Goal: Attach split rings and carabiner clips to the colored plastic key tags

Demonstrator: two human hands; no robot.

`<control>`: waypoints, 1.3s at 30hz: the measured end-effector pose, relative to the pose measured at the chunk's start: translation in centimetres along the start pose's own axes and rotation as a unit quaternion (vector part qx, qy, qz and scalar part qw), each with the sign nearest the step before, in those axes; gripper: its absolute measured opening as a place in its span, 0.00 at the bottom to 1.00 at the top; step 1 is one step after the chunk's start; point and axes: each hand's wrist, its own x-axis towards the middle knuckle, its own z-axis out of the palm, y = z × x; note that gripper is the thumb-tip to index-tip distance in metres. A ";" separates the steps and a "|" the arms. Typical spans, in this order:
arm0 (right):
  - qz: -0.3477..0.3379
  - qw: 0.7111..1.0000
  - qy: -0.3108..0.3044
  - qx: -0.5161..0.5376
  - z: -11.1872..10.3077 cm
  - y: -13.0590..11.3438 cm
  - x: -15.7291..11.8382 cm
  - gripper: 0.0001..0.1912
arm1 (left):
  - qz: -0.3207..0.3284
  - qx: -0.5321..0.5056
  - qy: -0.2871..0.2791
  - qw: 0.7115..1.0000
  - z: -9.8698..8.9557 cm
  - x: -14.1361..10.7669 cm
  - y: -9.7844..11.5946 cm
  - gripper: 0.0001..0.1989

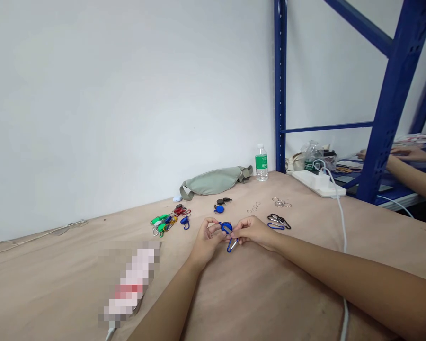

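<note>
Nearest, a brown-covered table (270, 293) spreads beneath both forearms. At left lies a long pale item (133, 284), blurred by coarse squares, with a white cord (110, 333) at its near end; at right, a white cable (344, 237) runs across the surface, passing under the right forearm.

Between the hands, near the middle of the table, is a round blue reel (226, 227). The left hand (206, 241) grips its left side, thumb and fingers closed. The right hand (253, 232) pinches at its lower right side, fingertips closed; whether they also press the blue clip (229, 246) that hangs just below cannot be told.

Right of the hands lie loose clips (283, 220), black and blue. To the left is a cluster of reels (162, 227) in green, red, blue and yellow, with clips; a smaller group of reels (219, 209), black and blue, lies beyond the hands. Small rings (254, 207) and larger rings (281, 204) lie farther right.

Toward the back, a grey-green waist bag (216, 183) rests near the white wall (128, 94), beside an upright water bottle (261, 164). A white power strip (315, 184) lies near a blue metal frame (280, 85). Beyond the frame, another person's arms (415, 177) reach over a second table (397, 190).
</note>
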 end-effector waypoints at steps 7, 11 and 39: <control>-0.003 0.997 -0.062 0.034 -0.1 -0.2 -0.2 0.13 | 0.015 0.083 0.017 0.996 -0.8 0.2 -0.1 0.23; 0.002 0.994 -0.095 0.051 0.3 -0.5 -0.5 0.14 | 0.023 0.103 -0.012 0.994 -0.8 0.2 -0.1 0.24; -0.109 0.968 -0.090 -0.206 1.1 -0.7 -1.3 0.19 | 0.128 0.182 -0.032 0.975 -1.2 0.3 -0.5 0.17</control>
